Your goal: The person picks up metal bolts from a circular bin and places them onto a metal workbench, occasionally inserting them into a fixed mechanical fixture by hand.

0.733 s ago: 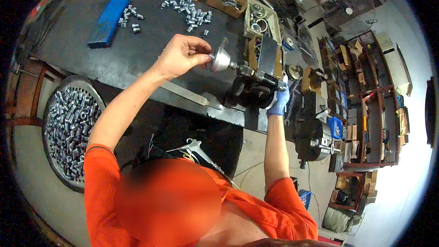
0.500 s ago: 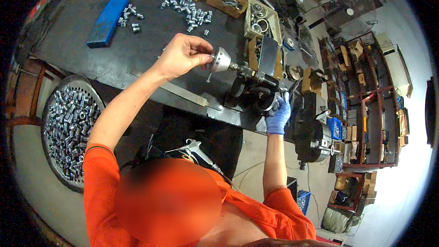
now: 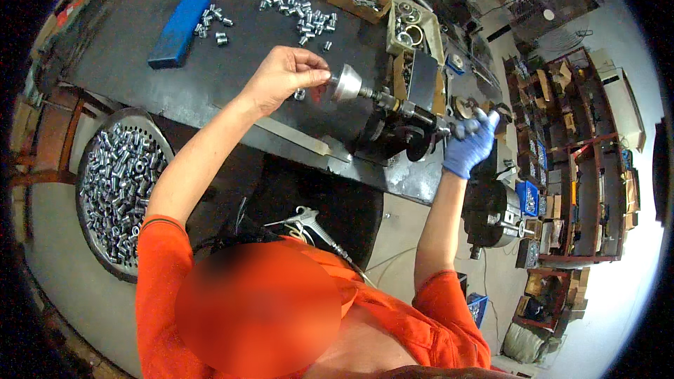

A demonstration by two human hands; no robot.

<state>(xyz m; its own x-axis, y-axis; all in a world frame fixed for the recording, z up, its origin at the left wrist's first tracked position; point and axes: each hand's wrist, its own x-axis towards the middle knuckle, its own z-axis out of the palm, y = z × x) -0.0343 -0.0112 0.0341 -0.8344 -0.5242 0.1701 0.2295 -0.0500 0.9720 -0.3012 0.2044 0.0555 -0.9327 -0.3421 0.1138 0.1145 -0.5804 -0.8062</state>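
Note:
My bare left hand (image 3: 289,81) is pinched at the front of a silver cone-shaped chuck (image 3: 346,83). Whatever lies between thumb and fingers is too small to make out. Behind the chuck, a dark spindle fixture (image 3: 400,109) with a round wheel (image 3: 421,144) stands along the bench edge. My right hand (image 3: 472,142), in a blue glove with grey fingertips, is raised beside the fixture's rear end. Its fingers are blurred, so their grip cannot be read. A small metal sleeve (image 3: 300,94) lies on the bench just below my left hand.
Several shiny metal sleeves (image 3: 309,22) lie loose on the dark bench (image 3: 242,10), others by a blue block (image 3: 179,31). A perforated round pan (image 3: 165,142) full of sleeves stands at the left. An air gun (image 3: 307,221) hangs below the edge. Boxes and a fan (image 3: 551,14) are beyond.
My right hand has left the wheel and moved up and to the right. The left hand stays at the chuck front. The whole view has shifted slightly.

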